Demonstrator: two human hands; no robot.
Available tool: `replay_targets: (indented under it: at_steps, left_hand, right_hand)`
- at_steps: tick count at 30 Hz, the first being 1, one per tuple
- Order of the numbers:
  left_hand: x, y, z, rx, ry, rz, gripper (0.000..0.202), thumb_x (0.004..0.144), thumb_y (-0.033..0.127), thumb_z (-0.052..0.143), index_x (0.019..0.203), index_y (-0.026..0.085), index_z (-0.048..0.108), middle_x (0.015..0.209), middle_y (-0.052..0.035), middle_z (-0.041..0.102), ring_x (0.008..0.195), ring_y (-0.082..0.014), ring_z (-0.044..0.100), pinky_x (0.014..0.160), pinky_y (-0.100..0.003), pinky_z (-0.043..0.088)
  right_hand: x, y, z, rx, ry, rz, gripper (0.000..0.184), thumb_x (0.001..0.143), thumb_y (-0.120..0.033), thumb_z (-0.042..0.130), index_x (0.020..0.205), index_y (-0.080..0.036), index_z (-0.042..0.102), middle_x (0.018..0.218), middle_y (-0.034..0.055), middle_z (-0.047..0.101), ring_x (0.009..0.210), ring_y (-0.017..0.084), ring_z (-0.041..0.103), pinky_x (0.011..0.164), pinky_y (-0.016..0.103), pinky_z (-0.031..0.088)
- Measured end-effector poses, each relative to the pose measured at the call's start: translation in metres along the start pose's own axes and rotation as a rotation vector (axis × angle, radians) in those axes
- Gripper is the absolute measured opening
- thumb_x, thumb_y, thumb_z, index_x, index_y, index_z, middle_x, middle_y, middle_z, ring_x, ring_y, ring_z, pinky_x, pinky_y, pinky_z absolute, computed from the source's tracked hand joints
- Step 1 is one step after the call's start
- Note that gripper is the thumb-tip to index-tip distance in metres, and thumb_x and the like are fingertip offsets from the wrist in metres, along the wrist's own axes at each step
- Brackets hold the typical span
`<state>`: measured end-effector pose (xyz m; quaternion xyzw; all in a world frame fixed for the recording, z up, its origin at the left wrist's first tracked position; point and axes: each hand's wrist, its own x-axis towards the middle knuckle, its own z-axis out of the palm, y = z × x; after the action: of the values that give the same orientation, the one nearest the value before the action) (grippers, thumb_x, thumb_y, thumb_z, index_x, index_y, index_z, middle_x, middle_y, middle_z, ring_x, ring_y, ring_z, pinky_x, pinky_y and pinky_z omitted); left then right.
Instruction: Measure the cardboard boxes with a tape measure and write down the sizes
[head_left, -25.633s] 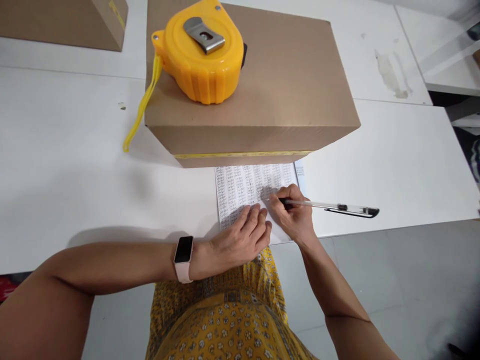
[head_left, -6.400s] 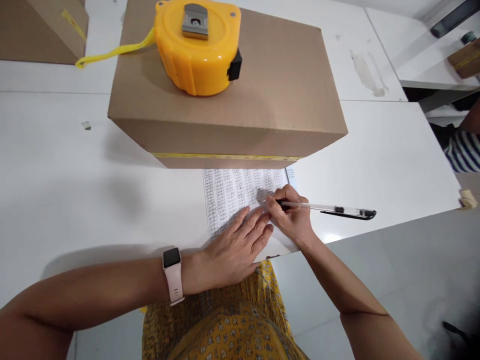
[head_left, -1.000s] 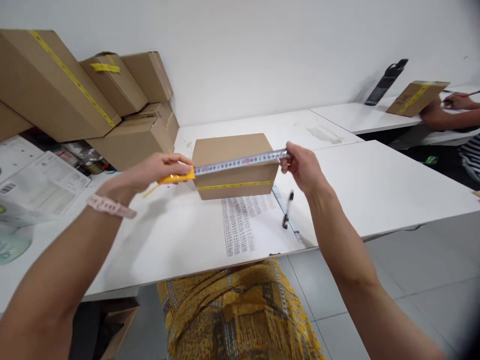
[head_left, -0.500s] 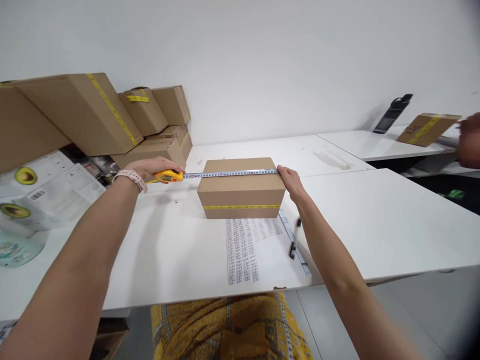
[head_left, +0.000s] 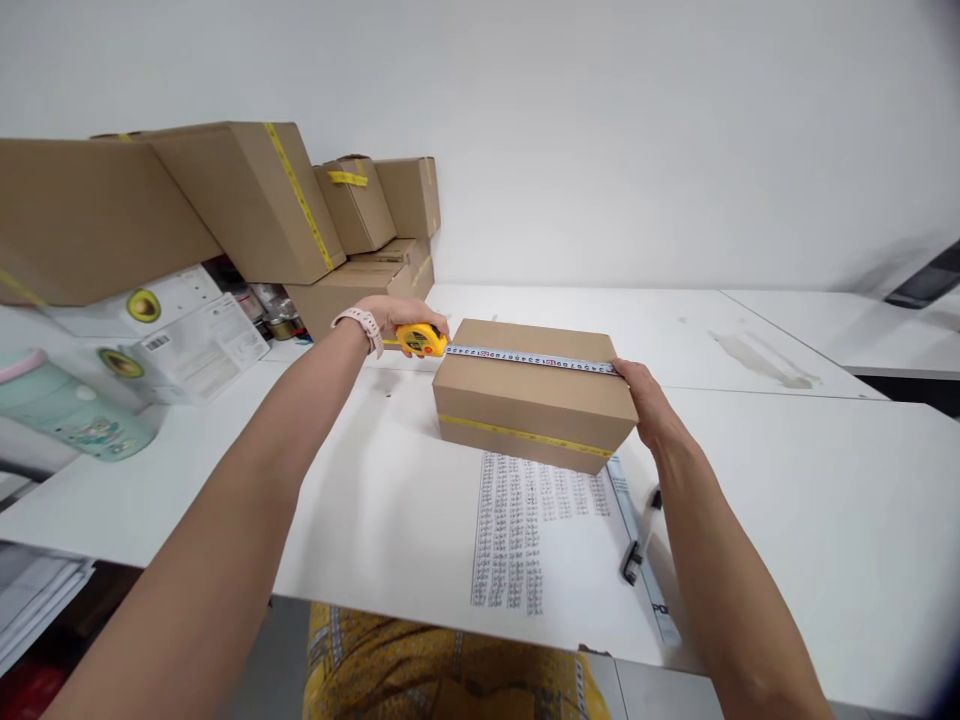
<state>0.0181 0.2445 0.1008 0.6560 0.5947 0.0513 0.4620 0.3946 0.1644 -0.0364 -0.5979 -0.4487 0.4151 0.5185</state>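
Observation:
A brown cardboard box (head_left: 525,420) with a yellow tape strip stands on the white table (head_left: 787,480). My left hand (head_left: 394,315) is closed on a yellow tape measure (head_left: 422,340) at the box's left top edge. The tape blade (head_left: 529,359) runs flat across the box top. My right hand (head_left: 649,405) pinches the blade's end at the box's right edge. In front of the box lies a sheet of paper (head_left: 525,530) covered with handwritten rows. A pen (head_left: 640,550) rests on the paper's right side, partly behind my right forearm.
Several taped cardboard boxes (head_left: 255,200) are stacked at the back left against the white wall. White cartons with avocado pictures (head_left: 176,325) and a mint-green bottle (head_left: 71,415) lie at the left. A second white table (head_left: 847,330) stands at the right.
Earlier my right hand wrote on the sheet with the pen. Over the last second the tape came down from above the box onto its top, and the view shifted left.

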Motion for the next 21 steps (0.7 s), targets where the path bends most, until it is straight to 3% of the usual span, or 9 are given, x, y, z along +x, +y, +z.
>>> replay_targets:
  at_steps: [6, 14, 18, 21]
  left_hand:
    - [0.007, 0.006, -0.001, 0.061, -0.047, -0.030, 0.035, 0.059, 0.049, 0.082, 0.076, 0.020, 0.077, 0.085, -0.0090, 0.074, 0.080, -0.0238, 0.069, 0.060, -0.029, 0.056]
    - [0.011, 0.006, -0.003, 0.094, -0.057, -0.056, 0.034, 0.061, 0.048, 0.081, 0.078, 0.019, 0.077, 0.088, -0.0122, 0.076, 0.082, -0.0273, 0.072, 0.065, -0.034, 0.057]
    - [0.010, 0.006, -0.001, 0.101, -0.035, -0.043, 0.037, 0.060, 0.049, 0.081, 0.082, 0.019, 0.078, 0.085, -0.0108, 0.075, 0.080, -0.0267, 0.072, 0.066, -0.035, 0.058]
    - [0.008, 0.006, 0.000, 0.088, -0.041, -0.035, 0.034, 0.060, 0.047, 0.081, 0.078, 0.019, 0.076, 0.087, -0.0101, 0.074, 0.079, -0.0243, 0.070, 0.065, -0.032, 0.057]
  right_hand:
    - [0.006, 0.004, -0.002, 0.012, 0.031, 0.035, 0.041, 0.080, -0.060, 0.066, 0.104, -0.027, 0.060, 0.108, 0.0031, 0.064, 0.093, 0.020, 0.059, 0.062, 0.028, 0.046]
    - [0.004, 0.004, -0.003, -0.018, 0.051, 0.009, 0.040, 0.080, -0.061, 0.067, 0.100, -0.027, 0.063, 0.105, 0.0039, 0.070, 0.083, 0.019, 0.064, 0.059, 0.028, 0.049]
    - [-0.006, -0.007, -0.006, -0.072, 0.066, 0.014, 0.043, 0.078, -0.064, 0.070, 0.088, -0.022, 0.067, 0.096, 0.0063, 0.071, 0.079, 0.020, 0.062, 0.060, 0.029, 0.048]
    - [-0.014, -0.016, -0.010, -0.241, 0.079, -0.073, 0.047, 0.081, -0.067, 0.066, 0.070, -0.022, 0.065, 0.078, 0.0065, 0.068, 0.070, 0.020, 0.058, 0.059, 0.032, 0.044]
